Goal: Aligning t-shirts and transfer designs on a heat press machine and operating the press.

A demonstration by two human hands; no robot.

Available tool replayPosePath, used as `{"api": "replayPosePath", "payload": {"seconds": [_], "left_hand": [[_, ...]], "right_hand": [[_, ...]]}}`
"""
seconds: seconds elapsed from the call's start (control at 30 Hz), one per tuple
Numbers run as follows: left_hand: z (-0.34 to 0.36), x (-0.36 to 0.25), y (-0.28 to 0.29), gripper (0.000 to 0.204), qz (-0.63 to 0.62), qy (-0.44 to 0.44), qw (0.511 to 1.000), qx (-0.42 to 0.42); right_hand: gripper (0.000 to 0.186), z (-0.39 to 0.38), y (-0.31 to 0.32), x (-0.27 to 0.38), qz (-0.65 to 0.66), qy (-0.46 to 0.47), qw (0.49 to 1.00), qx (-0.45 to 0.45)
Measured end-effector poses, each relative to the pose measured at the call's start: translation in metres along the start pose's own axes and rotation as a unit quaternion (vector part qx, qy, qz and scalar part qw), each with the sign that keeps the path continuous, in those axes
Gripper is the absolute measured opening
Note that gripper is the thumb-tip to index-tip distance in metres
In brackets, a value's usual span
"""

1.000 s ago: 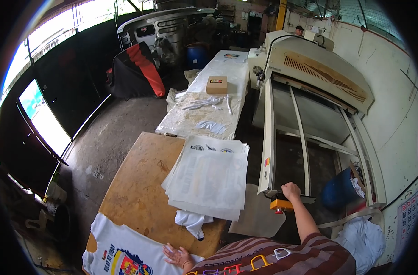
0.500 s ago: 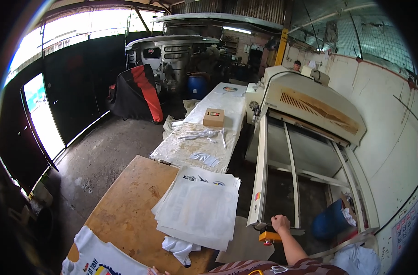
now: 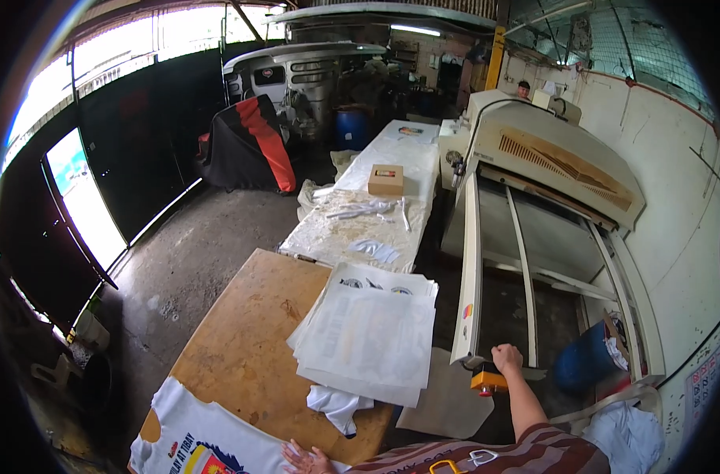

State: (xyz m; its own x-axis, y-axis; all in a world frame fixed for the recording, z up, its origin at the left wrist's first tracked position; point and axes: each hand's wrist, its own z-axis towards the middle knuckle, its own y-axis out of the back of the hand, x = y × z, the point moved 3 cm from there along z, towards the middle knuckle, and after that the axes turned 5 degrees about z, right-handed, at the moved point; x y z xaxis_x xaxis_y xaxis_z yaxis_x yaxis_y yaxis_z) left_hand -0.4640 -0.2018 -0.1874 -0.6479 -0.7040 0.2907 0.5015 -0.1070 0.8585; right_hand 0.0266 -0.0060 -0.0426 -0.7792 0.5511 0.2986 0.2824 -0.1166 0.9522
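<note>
A white sleeveless shirt (image 3: 177, 411) with a colourful print lies on the near left end of the brown wooden table. My left hand (image 3: 307, 458) rests on the shirt's right edge, fingers spread. To the right, my right hand (image 3: 506, 358) is closed in a fist at the near end of the long cream machine frame (image 3: 467, 300). What that fist grips, if anything, is hidden. Just below it sits a yellow control box (image 3: 489, 382) with a red button. Between my hands lies a stack of translucent printed sheets (image 3: 366, 336), with a small white cloth (image 3: 338, 404) partly under it.
Beyond the brown table (image 3: 245, 316) runs a white-covered table (image 3: 312, 229) bearing a cardboard box (image 3: 386, 180) and cloth scraps. A blue barrel (image 3: 585, 355) stands under the machine's right side. A covered black-and-red object (image 3: 249, 146) stands far left. Behind the machine a person (image 3: 523, 90) is partly visible.
The view has shifted, so the tables and machine sit further right in the picture. More of my left hand shows on the shirt. My right fist stays at the machine's near end.
</note>
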Motion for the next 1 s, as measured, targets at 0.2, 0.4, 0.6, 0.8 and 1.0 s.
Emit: {"api": "replayPosePath", "payload": {"seconds": [0.2,0.4,0.6,0.8,1.0], "left_hand": [[-0.004,-0.003,-0.012,0.056,-0.115,0.037,0.986,0.119],[-0.002,-0.001,-0.007,0.066,-0.223,0.066,0.945,0.228],[0.000,-0.002,-0.013,0.067,-0.212,0.061,0.946,0.240],[-0.003,0.002,-0.012,0.067,-0.214,0.064,0.948,0.228],[-0.002,0.002,-0.014,0.065,-0.213,0.067,0.947,0.231]], "right_hand": [[0.055,0.001,-0.003,-0.004,-0.047,-0.020,0.998,0.044],[0.054,0.001,-0.007,0.003,-0.071,0.010,0.995,0.071],[0.052,0.001,-0.007,0.009,-0.078,0.020,0.994,0.071],[0.053,-0.002,-0.009,0.007,-0.079,0.026,0.994,0.064],[0.045,-0.002,-0.002,0.009,-0.039,0.018,0.996,0.083]]}}
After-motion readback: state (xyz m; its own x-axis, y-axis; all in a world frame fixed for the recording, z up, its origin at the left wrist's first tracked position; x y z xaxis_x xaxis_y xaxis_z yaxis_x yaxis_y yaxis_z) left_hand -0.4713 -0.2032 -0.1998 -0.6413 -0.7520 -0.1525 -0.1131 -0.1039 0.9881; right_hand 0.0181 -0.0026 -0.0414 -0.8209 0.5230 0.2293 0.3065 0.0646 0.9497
